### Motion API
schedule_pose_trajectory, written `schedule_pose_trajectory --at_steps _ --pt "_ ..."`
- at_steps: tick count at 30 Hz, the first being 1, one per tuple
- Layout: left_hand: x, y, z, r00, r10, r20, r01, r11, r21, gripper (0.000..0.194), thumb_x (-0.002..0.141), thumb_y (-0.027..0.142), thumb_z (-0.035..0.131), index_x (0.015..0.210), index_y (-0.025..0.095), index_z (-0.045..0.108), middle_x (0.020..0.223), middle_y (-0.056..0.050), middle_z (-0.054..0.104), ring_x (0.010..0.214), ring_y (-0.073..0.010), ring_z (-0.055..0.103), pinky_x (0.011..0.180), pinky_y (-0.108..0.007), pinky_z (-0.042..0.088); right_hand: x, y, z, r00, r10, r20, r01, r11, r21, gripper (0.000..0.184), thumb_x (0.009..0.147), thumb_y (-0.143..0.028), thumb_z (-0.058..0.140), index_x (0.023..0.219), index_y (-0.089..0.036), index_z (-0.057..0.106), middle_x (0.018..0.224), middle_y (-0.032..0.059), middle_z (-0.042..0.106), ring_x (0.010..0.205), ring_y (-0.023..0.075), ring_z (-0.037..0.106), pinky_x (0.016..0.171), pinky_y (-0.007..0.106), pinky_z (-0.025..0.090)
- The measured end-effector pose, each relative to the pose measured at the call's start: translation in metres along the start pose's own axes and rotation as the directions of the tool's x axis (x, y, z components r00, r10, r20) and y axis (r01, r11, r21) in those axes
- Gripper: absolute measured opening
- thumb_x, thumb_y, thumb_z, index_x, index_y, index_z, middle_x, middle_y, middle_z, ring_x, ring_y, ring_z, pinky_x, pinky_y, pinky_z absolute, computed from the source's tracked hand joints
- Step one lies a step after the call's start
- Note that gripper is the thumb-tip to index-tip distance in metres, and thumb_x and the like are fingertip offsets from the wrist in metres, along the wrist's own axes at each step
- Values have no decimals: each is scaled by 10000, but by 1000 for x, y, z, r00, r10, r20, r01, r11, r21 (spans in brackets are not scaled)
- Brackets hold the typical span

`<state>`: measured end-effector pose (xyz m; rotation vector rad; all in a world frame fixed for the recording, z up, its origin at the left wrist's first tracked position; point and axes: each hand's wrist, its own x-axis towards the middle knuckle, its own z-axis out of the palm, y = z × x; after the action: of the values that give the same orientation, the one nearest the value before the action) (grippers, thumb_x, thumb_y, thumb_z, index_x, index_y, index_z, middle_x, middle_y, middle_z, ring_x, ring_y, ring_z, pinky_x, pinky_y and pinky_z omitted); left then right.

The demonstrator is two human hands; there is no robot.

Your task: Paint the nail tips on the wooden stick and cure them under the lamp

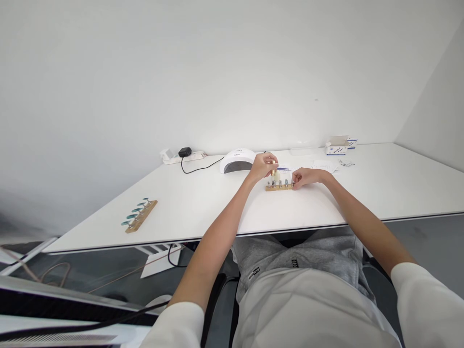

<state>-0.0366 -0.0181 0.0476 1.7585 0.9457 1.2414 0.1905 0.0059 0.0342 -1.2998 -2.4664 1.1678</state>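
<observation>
My left hand [264, 165] is closed around a gold nail polish cap [273, 169], held upright just above a wooden nail display stand [278, 188]. Several small nail tips on metal posts stand in a row along it. A pale, yellowish bottle [277, 177] shows close behind the cap; whether the two are joined I cannot tell. At the stand's right end, my right hand [303, 178] pinches with thumb and fingers, and its fingertips partly hide what they grip there.
Behind my left hand sits a white nail lamp [237, 159], its cable running to a black adapter [184, 152]. Another wooden stand [141, 217] with teal nail tips lies at the table's left. Blue-purple sticks [283, 169], papers [325, 166] and small boxes [337, 146] are farther back.
</observation>
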Motion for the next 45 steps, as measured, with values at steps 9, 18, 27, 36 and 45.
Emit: schedule_pose_trajectory --at_steps 9,18,27,36,45 --pt "-1 3 1 998 -7 -69 7 1000 -1 97 642 145 656 696 148 576 524 21 582 317 -41 382 349 -207 271 1 2 0 1000 3 6 -3 1000 -3 373 557 -421 813 765 -200 597 795 21 678 780 194 616 705 294 452" --pt "-1 2 3 995 13 -95 -10 999 39 83 663 126 641 696 150 569 528 28 569 319 -35 388 350 -203 300 1 2 0 1000 2 7 -2 1000 -9 371 565 -426 812 776 -204 603 807 23 680 789 197 619 702 295 456" --pt "1 0 3 991 13 -135 -5 998 62 90 682 131 649 725 151 571 547 26 569 334 -45 430 339 -195 306 0 1 0 1000 9 4 -9 1000 -7 366 564 -424 811 754 -207 587 789 16 667 775 193 610 696 293 451" --pt "4 -6 0 988 38 -150 -34 999 29 143 698 210 692 778 158 586 587 23 589 352 -47 447 356 -197 314 0 1 0 1000 3 -1 -3 1000 -16 381 550 -441 818 750 -206 594 786 13 672 766 188 611 688 288 448" --pt "-3 6 6 997 49 -66 -47 998 31 152 694 241 704 757 157 595 470 68 457 327 -55 401 363 -212 276 -2 -3 0 1000 9 5 -9 1000 -9 380 548 -430 810 749 -204 579 783 12 662 769 186 598 699 286 437"
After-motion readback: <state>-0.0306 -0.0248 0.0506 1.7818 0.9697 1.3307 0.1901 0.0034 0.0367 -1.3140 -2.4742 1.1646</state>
